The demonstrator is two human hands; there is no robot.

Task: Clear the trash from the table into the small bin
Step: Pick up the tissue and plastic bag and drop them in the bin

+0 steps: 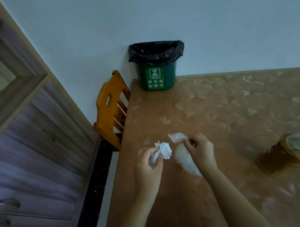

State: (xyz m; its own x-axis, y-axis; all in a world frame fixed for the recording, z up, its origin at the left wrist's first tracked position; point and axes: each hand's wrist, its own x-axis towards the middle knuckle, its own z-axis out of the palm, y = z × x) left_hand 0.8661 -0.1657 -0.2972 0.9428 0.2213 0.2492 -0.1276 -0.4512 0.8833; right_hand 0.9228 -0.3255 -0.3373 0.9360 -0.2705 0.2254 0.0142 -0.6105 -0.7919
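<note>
At far left, a wooden cabinet [33,138] w/ drawers fills the frame edge, and an orange wooden chair [111,107] sits tucked against the table's left side. The table [215,109] carries a brown leaf-patterned cover. Toward its back-left corner, against the wall, stands the small green bin [156,74], lined w/ a black bag, top open. Near the front, the left hand [148,164] has its grip closed around a crumpled white tissue [163,150], most of it sticking out past the fingers. Just beside it, the right hand [200,150] pinches a thin clear plastic wrapper [178,137] (a second whitish, blurred piece lies under that hand). At far right, a gold-toned jar [288,152] w/ clear lid.
</note>
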